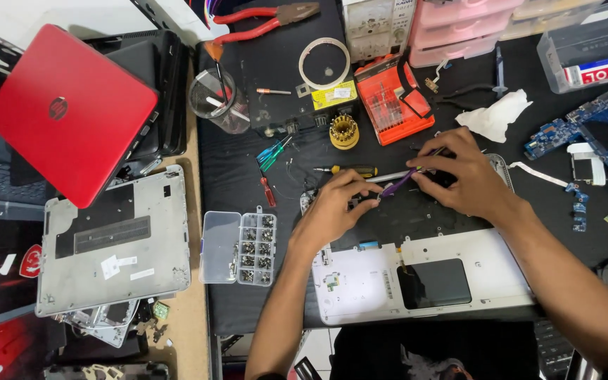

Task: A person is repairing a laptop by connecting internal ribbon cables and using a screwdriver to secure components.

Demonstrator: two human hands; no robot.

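Two hands: both work at the middle of the frame, over an opened laptop shell (388, 281) lying upside down on a dark mat.
Left hand (336, 204): just left of centre, fingers curled and pressed together on the lower end of a purple strip (397, 184); exactly what sits under the fingertips I cannot tell.
Right hand (462, 172): right of centre, thumb and forefinger pinching the upper end of the purple strip, the other fingers bent over the shell.
Purple strip: thin and flat, slanting from the left hand up to the right hand, at the top edge of the shell.
Laptop shell: silver, lower middle of the frame, with a dark rectangular touchpad panel (434, 283) showing in it.
Screwdriver (350, 170): yellow and black handle, lying on the mat just above the left hand.
Screw box (238, 248): clear plastic with small compartments, lid open, left of the shell.
Bottom cover (114, 243): grey laptop panel, lower left of the frame.
Red laptop (72, 112): closed, upper left, lying on darker machines.
Orange bit case (393, 98): open, above the hands.
Red pliers (265, 17): top centre.
Blue circuit boards (599, 130): right edge, well apart from the hands.
White tissue (494, 116): crumpled, upper right of the hands.
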